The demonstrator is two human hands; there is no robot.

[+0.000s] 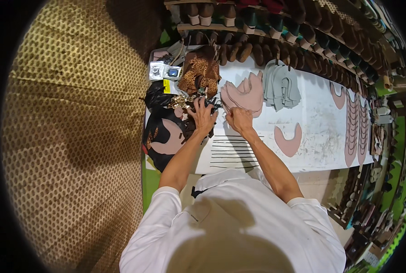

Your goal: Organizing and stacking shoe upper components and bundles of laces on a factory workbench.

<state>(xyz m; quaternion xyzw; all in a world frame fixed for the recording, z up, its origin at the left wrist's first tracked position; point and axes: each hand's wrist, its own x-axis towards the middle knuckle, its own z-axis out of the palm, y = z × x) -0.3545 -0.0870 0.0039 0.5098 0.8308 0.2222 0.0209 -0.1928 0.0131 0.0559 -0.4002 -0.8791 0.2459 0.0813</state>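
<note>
1. On the white table [321,123], toward its far side: pink stack of U-shaped pieces [245,94], matte, smoothly curved, unevenly fanned.
2. Left of it: jumbled pile of dark and shiny gold bits [181,101].
3. Over that pile: left hand [204,116] with spread fingers; cannot tell whether gripping anything.
4. At the stack's near edge: curled right hand [241,119], apart from the left; cannot tell whether pinching.

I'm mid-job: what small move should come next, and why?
Perhaps the left hand should draw one small piece from the pile: it is spread over that clutter, and dark strips lie lined up on the table close by.
</note>
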